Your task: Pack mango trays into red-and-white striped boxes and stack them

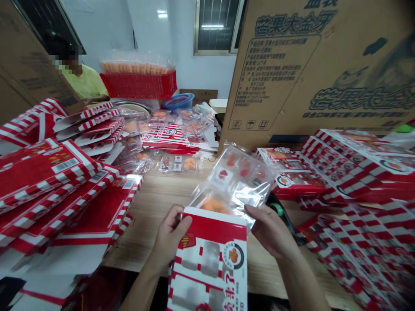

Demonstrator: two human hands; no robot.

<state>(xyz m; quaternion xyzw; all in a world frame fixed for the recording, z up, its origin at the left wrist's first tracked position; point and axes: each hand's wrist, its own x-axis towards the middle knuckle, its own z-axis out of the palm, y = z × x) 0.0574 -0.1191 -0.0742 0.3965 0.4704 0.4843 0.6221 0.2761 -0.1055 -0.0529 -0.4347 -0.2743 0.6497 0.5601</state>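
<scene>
Wooden desk is carrying flat printed cartons; left hand is pinching the stiff, light carton by its rim, right hand pinching the slippery plastic pack by its edge.

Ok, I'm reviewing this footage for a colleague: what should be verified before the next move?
Left hand on the carton: ok, thumb over its top edge.
Right hand on the plastic bag: ok, fingers gripping its edge.
Bag's lower end at the carton's mouth: ok, it meets the opening.
How far the bag sits inside: cannot tell, the carton's front hides it.
Bag's seal: cannot tell from this view.
Carton apart from the flat-carton stack: ok, a strip of table shows between them.
</scene>
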